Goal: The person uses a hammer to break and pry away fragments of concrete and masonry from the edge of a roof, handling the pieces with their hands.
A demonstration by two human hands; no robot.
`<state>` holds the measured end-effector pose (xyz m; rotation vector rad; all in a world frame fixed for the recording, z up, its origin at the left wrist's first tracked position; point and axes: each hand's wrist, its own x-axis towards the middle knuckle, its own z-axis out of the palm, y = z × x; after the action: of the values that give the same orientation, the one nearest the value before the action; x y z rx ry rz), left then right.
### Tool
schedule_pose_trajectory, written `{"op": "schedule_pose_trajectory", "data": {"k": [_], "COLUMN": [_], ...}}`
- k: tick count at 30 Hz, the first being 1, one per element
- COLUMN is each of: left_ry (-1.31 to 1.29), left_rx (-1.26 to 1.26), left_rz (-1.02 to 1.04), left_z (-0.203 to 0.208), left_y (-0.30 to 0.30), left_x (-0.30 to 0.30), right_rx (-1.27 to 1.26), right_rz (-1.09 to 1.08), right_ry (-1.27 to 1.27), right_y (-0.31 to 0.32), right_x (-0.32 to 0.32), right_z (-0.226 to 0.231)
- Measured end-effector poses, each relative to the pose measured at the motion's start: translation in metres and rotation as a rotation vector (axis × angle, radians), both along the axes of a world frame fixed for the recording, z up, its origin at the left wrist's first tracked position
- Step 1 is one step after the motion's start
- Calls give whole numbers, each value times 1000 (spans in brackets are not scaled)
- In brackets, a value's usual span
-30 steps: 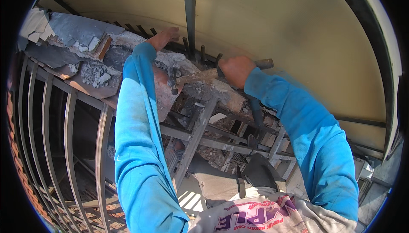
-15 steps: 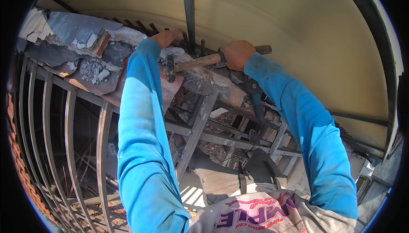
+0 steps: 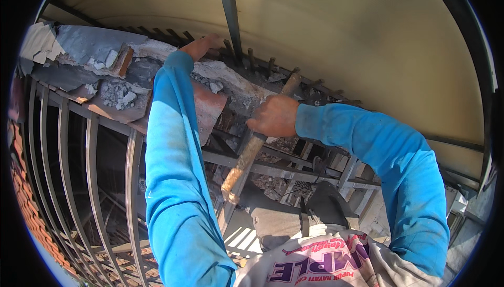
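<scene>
My right hand (image 3: 274,116) is closed round the wooden handle of a hammer (image 3: 247,158). The hammer slants over the broken wall top, its butt at the far edge and its lower end hanging near my legs. At the wall's far edge lies my left hand (image 3: 200,47), its fingers stretched to the right beside short metal bar stubs (image 3: 228,48). Below it, the broken masonry wall (image 3: 226,74) shows crumbled mortar, and a reddish slab (image 3: 208,106) juts out on the near side.
A yellowish translucent sheet (image 3: 341,29) with a dark metal post (image 3: 227,3) rises behind the wall. Curved metal bars (image 3: 92,166) stand at the left. Rubble (image 3: 119,94) and loose sheeting (image 3: 94,39) lie on the wall's left part. Metal framing (image 3: 270,169) crosses below.
My right hand has come down and nearer to me. The hammer has turned from lying nearly level across the wall to slanting toward my legs. My left hand has barely moved.
</scene>
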<state>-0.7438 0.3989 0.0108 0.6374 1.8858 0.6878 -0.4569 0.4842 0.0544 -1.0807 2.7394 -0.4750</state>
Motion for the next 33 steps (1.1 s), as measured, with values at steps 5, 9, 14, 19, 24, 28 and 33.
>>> {"op": "schedule_pose_trajectory", "data": {"k": [5,9,14,19,24,28,33], "left_ry": [26,14,-1,95,20,2,36], "left_rx": [-73,-99,-18,-28,-77,-6,-58], "left_rz": [-60,-48,29,2,-60,18,-25], "left_z": [-6,-10,-16,-17,-8,-13,-14], "left_y": [6,-2,0,8,1,1,2], "left_x": [-5,-5,-2,3,-4,-2,-5], "right_rx": [188,125,-221,192,100,-140,-122], "right_rz": [-499,-223,202,-557,-411,62,35], "right_ry": [-155,-144,281,-34,-109,20,205], "right_y": [68,-6,-66,89,19,-78,-8], "right_x": [-37,18,48,-39,10,62,5], "right_z": [16,4,15,0,1,23,-20]}}
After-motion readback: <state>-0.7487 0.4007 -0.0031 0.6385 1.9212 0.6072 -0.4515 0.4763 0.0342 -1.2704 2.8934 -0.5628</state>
